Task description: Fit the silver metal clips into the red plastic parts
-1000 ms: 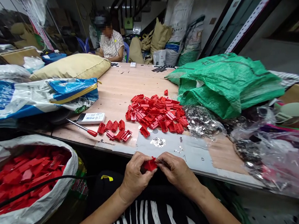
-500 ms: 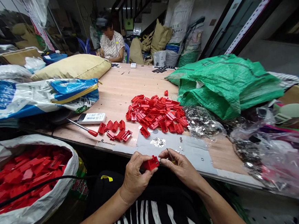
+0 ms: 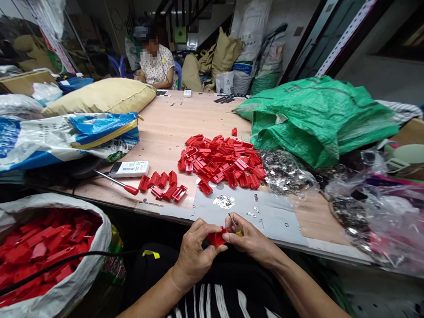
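Between thumb and fingers, my left hand point(image 3: 197, 248) grips a small red plastic housing point(image 3: 217, 238) above my lap, at the table's front edge. My right hand point(image 3: 248, 235) is closed around a small screwdriver point(image 3: 235, 225) with a yellow handle, its thin metal shaft pointing up and left. The right thumb and fingertip meet the right end of the housing; any tiny part pinched there is hidden. Beyond the hands, a little heap of small shiny metal pieces point(image 3: 224, 201) lies on a grey sheet point(image 3: 275, 220). Behind it is a pile of red housings point(image 3: 221, 158).
A red-handled screwdriver point(image 3: 130, 189) and a white device point(image 3: 129, 169) lie left. An open sack of red housings point(image 3: 102, 226) stands at lower left. A green woven bag point(image 3: 315, 116) and a plastic bag of metal parts point(image 3: 288, 172) are right. A person point(image 3: 156, 65) sits across the table.
My right hand has come against the housing's right end, and the screwdriver's yellow handle and shaft show more plainly. The housing has turned slightly in my left hand. The view has shifted slightly.
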